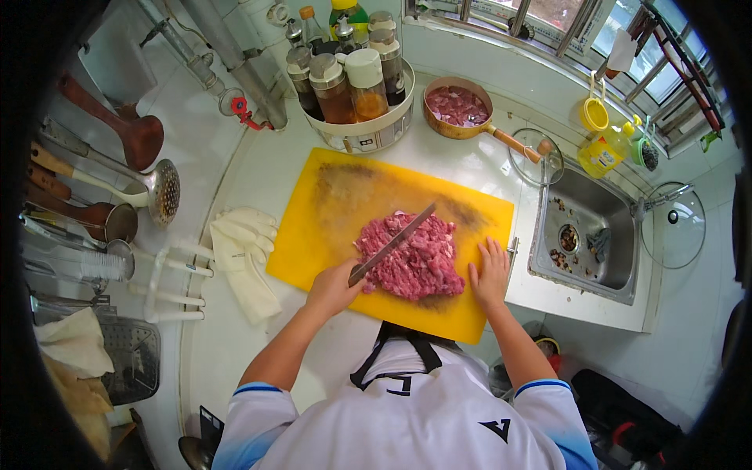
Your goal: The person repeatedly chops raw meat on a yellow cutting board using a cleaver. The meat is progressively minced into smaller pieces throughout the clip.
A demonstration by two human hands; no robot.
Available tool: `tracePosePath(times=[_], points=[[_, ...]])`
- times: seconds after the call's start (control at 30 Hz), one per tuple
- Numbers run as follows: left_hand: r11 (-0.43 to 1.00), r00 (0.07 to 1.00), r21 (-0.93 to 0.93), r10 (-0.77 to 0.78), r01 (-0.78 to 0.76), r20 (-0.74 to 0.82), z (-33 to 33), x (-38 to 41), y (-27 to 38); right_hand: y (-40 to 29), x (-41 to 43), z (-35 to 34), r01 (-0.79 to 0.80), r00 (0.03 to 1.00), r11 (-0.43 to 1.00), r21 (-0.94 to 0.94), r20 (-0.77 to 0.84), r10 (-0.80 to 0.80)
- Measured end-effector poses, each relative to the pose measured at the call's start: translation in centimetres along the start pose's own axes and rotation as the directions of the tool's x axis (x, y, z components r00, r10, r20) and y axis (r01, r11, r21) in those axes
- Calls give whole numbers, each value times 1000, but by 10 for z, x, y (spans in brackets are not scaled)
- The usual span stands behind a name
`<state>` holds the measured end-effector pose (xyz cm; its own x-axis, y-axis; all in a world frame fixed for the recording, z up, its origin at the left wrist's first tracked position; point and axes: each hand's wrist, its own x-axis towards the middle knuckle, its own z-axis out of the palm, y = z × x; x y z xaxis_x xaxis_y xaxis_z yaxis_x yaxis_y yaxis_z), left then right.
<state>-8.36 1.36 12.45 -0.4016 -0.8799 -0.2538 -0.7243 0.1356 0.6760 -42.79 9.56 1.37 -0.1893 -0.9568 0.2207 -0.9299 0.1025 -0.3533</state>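
Observation:
A mound of chopped raw red meat (417, 258) lies on a yellow cutting board (305, 200) with dark stains. My left hand (333, 289), at the mound's lower left, is closed round the handle of a kitchen knife (399, 238). The blade, seen from its narrow side, slants up to the right over the meat. At the board's right side rests my right hand (490, 275), flat with fingers apart and holding nothing. Whether the blade touches the meat cannot be told.
Behind the board stand a round tray (358, 138) of seasoning bottles and a copper-coloured saucepan (457, 132) of meat pieces in liquid. A steel sink (611, 235) with food scraps is at the right. White rubber gloves (244, 252) lie left of the board, near hanging ladles (164, 191).

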Motion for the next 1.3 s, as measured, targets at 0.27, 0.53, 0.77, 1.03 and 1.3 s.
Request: tracePosePath(times=[0.27, 0.53, 0.77, 1.03, 1.3], points=[[998, 997, 60, -32, 28, 71, 23, 7, -17, -2, 1, -1, 10, 1000, 1000, 17, -17, -10], [964, 993, 240, -106, 113, -43, 32, -3, -11, 0, 0, 0, 24, 999, 999, 26, -33, -23], [987, 986, -152, -74, 52, -149, 5, -9, -4, -1, 1, 1, 12, 1000, 999, 39, -28, -11], [977, 990, -193, -114, 96, -85, -9, 1, -12, -2, 1, -2, 3, 1000, 999, 35, -14, -2], [989, 987, -43, -140, 143, 73, -7, 18, -30, -2, 0, -1, -10, 1000, 1000, 21, -15, 10]])
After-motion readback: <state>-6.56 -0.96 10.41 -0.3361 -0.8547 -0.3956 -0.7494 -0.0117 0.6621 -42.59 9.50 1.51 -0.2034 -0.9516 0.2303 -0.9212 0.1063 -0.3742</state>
